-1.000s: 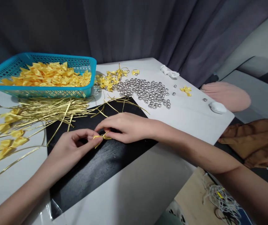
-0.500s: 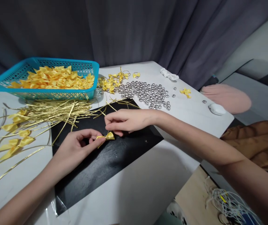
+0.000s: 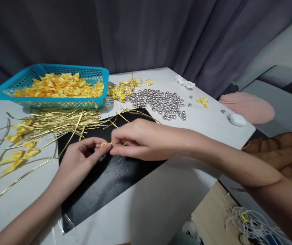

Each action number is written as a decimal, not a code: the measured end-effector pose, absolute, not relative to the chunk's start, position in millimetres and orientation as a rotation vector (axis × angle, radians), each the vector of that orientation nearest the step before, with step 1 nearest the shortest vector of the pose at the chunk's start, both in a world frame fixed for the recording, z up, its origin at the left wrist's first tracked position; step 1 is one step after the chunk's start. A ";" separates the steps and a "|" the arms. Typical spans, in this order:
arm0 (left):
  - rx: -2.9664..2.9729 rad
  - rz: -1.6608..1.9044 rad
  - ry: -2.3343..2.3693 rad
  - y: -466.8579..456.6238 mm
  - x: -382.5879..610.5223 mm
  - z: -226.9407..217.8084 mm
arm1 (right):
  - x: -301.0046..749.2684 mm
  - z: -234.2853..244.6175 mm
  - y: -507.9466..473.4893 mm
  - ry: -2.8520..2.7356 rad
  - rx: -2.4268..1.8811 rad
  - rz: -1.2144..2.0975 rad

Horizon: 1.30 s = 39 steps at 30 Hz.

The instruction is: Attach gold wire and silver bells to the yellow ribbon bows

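Between the thumb and fingers of my left hand [image 3: 84, 154] is a small yellow ribbon bow [image 3: 105, 144], mostly covered by the fingertips. My right hand [image 3: 143, 139] is closed in a pinch at the bow's right end, its fingertips meeting those of the left. A thin golden strand shows under the right fingers, but its ends are hidden. Both hands are over a black mat [image 3: 97, 194]. Behind the left hand lies a heap of gold twist ties [image 3: 66, 118]. Several tied yellow bows [image 3: 15, 158] rest at the left.
A blue plastic basket [image 3: 101, 102] full of yellow ribbon bows stands at the back left. Silver heart-shaped pieces [image 3: 161, 102] are spread behind the right hand, next to more yellow bows [image 3: 121, 90]. A crumpled white tissue [image 3: 185, 81] and a white mouse [image 3: 237, 119] lie farther right.
My right hand has come down and turned, its fingertips now at the bow's right end. The bow has shifted slightly left and is more hidden. The left hand keeps its pinch.
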<state>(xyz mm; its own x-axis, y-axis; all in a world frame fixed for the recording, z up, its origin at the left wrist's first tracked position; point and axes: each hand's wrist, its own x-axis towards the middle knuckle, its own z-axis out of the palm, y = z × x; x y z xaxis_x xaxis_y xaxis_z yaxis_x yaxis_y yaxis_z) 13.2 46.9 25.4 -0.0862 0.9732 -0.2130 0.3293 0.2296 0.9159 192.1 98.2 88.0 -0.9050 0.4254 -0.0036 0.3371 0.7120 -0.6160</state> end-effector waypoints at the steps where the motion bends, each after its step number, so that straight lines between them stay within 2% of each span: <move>1: 1.186 0.923 1.578 47.3 12.0 26.1 | 195.4 88.9 94.1 -2.811 -0.627 0.940; 9: 0.802 1.141 1.497 53.8 4.5 29.0 | 226.1 76.9 65.3 -2.973 -0.827 0.571; 16: 0.498 1.124 1.228 49.8 4.3 47.4 | 253.6 47.5 56.5 -2.942 -0.844 0.163; 20: 0.436 1.170 1.169 50.0 -0.7 51.2 | 279.0 40.3 66.7 -2.696 -0.893 0.325; 26: 0.394 1.281 1.161 57.1 -6.7 53.9 | 302.2 44.0 58.6 -2.657 -1.054 0.567; 29: 0.412 1.295 1.188 61.5 -12.0 50.6 | 307.2 43.8 47.2 -2.629 -1.168 0.587; 34: 0.471 1.329 1.280 70.4 -25.3 37.1 | 311.0 43.9 31.6 -2.751 -0.971 0.552; 39: 0.555 1.309 1.338 73.0 -29.2 27.3 | 304.9 57.5 26.3 -2.739 -0.946 0.703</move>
